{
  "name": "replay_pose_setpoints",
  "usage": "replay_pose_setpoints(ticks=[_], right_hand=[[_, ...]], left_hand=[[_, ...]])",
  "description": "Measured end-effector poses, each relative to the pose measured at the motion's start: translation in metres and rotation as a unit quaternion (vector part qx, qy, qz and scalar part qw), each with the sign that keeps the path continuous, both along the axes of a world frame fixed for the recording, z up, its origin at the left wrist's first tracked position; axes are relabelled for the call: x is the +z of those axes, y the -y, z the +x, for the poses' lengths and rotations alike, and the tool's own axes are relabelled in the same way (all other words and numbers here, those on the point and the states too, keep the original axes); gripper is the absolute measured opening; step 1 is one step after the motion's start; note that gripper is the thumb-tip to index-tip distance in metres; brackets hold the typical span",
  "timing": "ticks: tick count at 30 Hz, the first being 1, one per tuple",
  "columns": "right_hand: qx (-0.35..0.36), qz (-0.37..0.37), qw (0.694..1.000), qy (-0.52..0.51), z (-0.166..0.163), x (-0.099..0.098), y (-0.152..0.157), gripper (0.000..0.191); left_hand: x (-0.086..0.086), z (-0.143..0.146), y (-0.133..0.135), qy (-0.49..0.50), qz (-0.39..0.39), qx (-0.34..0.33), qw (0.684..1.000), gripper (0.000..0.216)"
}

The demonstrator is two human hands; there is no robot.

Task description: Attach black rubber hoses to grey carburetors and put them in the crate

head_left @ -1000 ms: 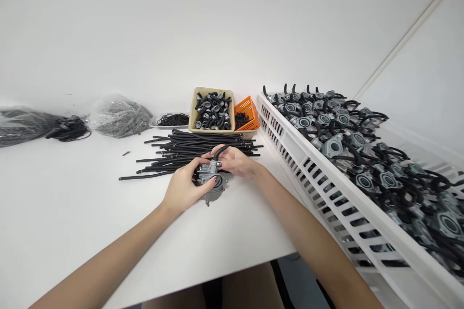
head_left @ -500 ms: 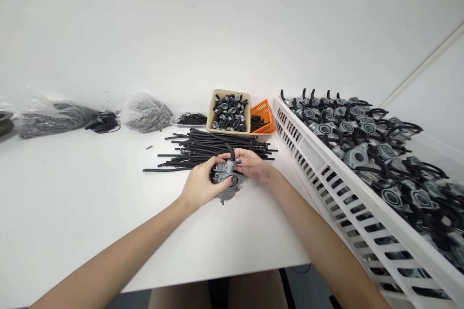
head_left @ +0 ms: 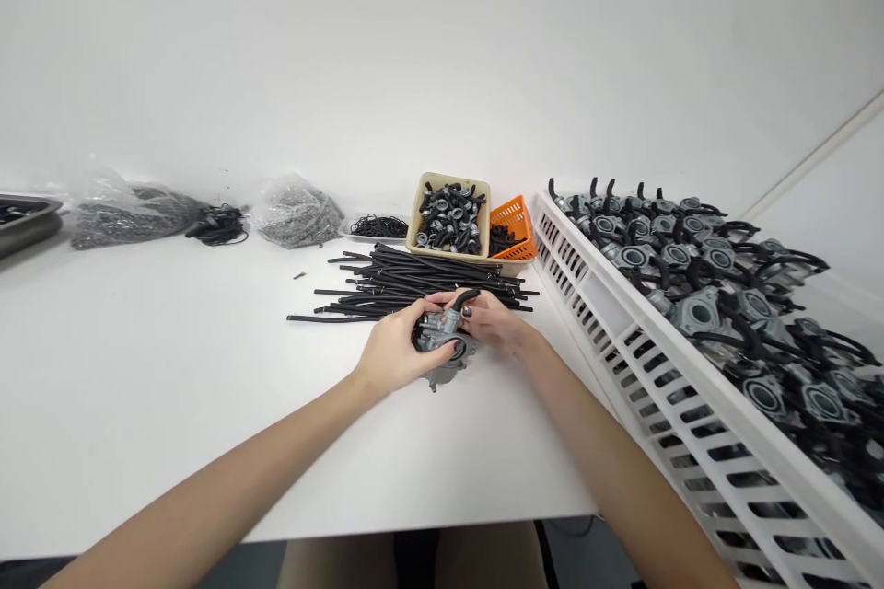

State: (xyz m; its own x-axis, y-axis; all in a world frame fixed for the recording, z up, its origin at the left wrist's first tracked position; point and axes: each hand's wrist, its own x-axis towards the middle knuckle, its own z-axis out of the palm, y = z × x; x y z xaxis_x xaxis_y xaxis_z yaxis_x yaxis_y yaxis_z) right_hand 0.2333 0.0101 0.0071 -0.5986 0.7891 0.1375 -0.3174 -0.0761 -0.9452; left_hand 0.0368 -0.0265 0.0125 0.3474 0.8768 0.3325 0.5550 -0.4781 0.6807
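Observation:
A grey metal carburetor [head_left: 442, 370] is held just above the table, in front of a pile of black rubber hoses [head_left: 414, 281]. My left hand [head_left: 397, 345] is wrapped round its left side, the thumb lying across the round opening. At the top, the fingers of my right hand [head_left: 492, 320] close round the metal cap [head_left: 451, 320]. From this cap a short black rubber elbow [head_left: 468, 298] sticks up and leans to the right. Part of the right fingers is hidden behind the carburetor.
On the right a white slatted crate [head_left: 642, 368] holds many carburetors. A cream bin [head_left: 415, 225] of caps and an orange basket [head_left: 529, 235] stand at the back. Left of them lie a tray of black rings [head_left: 378, 227], plastic bags [head_left: 296, 212] and a metal tray [head_left: 38, 225].
The rubber elbow on the cap has turned from nearly upright to leaning right. Both hands keep their hold on the carburetor. The whole view has shifted slightly.

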Motion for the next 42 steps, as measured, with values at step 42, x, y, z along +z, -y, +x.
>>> replay_pose_setpoints(ticks=[42], right_hand=[[-0.066, 0.060, 0.996, 0.019, -0.0038, -0.0012, 0.0003, 0.027]], left_hand=[[-0.0031, -0.0020, -0.0057, 0.008, -0.026, 0.018, 0.999, 0.034]])
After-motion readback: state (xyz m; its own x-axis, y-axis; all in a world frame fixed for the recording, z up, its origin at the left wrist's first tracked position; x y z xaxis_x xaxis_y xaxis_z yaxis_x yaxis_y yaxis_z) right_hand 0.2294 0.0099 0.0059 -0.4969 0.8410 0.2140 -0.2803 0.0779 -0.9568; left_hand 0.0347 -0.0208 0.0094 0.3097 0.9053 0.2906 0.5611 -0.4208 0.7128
